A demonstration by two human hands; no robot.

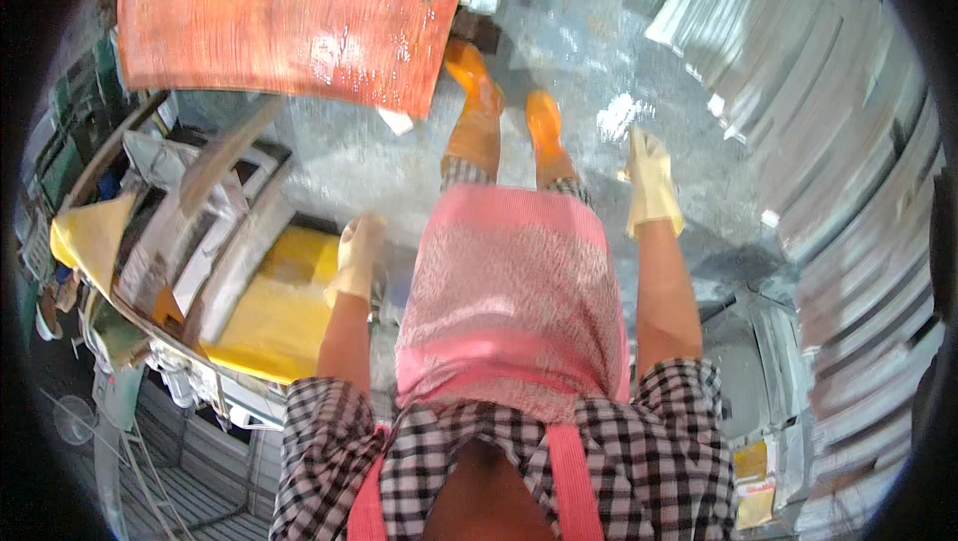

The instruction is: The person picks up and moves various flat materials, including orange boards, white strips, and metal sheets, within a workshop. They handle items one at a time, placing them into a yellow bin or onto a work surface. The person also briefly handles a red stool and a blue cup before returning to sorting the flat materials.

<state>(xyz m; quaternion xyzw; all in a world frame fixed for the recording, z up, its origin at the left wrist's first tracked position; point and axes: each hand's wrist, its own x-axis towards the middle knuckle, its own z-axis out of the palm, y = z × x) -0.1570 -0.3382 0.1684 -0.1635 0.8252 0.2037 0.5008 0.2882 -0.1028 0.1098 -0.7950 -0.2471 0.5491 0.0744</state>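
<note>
Both my hands wear cream rubber gloves and hang apart on either side of a pink apron (pixel 514 291). My left hand (pixel 357 254) is beside a yellow panel (pixel 284 291), its fingers loosely bent and slightly blurred; I make out nothing in it. My right hand (pixel 654 182) reaches forward over the wet grey floor (pixel 609 52), fingers stretched out and thumb a little apart, with nothing visible in it. Ahead on the left lies a large orange-red sheet (pixel 299 22) with a shiny, streaked surface.
My orange boots (pixel 544 120) stand on the wet floor. Along the right are overlapping pale grey sheets (pixel 828 102) with uneven edges. At the left stands equipment with curved grey bars (pixel 239 252) and a yellow corner piece (pixel 92 232). A grey frame (pixel 753 361) is near my right elbow.
</note>
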